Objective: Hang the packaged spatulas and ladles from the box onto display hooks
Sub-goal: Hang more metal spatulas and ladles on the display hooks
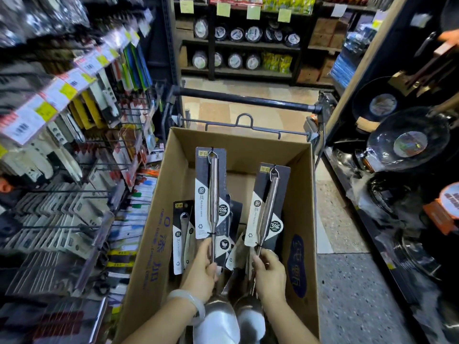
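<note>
Lifting two packaged utensils out of the cardboard box [295, 184], one per hand. Left hand [202, 271] grips the steel handle of a carded ladle [211, 192], fingers curled round the shaft just below the card; right hand [269, 274] pinches the shaft of a second carded ladle [269, 207] the same way. Both cards stand roughly upright above the box, hang loops at top, bowls down near the wrists. More carded utensils [182, 234] lean inside the box, so the box is not emptied yet. Box sits in a trolley, its push bar [246, 99] across the aisle beyond.

Step in hand, judged: pick-up phase, items raised, nothing hung from this pair yet. Display hooks [72, 192] run along the left rack, several wire prongs showing bare length; blurred, so which hook matches these ladles can't be told.

Next move calls for: turning left, bringing one card's top hole to a prong tip, sliding it on. Both hands are loaded, so threading one-handed or parking one ladle first seems likely. Risk: the bowl-heavy end swinging, or the card hole missing the prong.
</note>
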`<move>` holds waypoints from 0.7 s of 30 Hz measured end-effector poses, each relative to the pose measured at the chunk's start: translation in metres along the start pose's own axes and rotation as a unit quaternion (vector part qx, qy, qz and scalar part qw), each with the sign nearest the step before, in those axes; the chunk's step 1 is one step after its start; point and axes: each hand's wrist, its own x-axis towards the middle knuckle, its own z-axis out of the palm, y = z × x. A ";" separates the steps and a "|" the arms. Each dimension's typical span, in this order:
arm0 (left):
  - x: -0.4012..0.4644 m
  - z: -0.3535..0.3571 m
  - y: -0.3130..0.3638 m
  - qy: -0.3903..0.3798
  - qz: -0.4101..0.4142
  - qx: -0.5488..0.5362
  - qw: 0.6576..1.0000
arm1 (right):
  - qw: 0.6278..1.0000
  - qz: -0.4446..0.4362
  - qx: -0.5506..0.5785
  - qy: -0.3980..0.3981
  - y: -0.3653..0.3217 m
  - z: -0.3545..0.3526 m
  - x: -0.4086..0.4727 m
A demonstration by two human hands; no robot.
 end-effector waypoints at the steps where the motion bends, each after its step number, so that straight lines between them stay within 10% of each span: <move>1: -0.003 -0.003 0.008 0.006 0.004 -0.004 1.000 | 1.000 -0.018 -0.001 -0.004 -0.010 -0.002 0.000; 21: -0.192 -0.072 0.143 0.290 0.147 -0.079 0.942 | 0.905 -0.379 0.035 -0.187 -0.222 -0.068 -0.102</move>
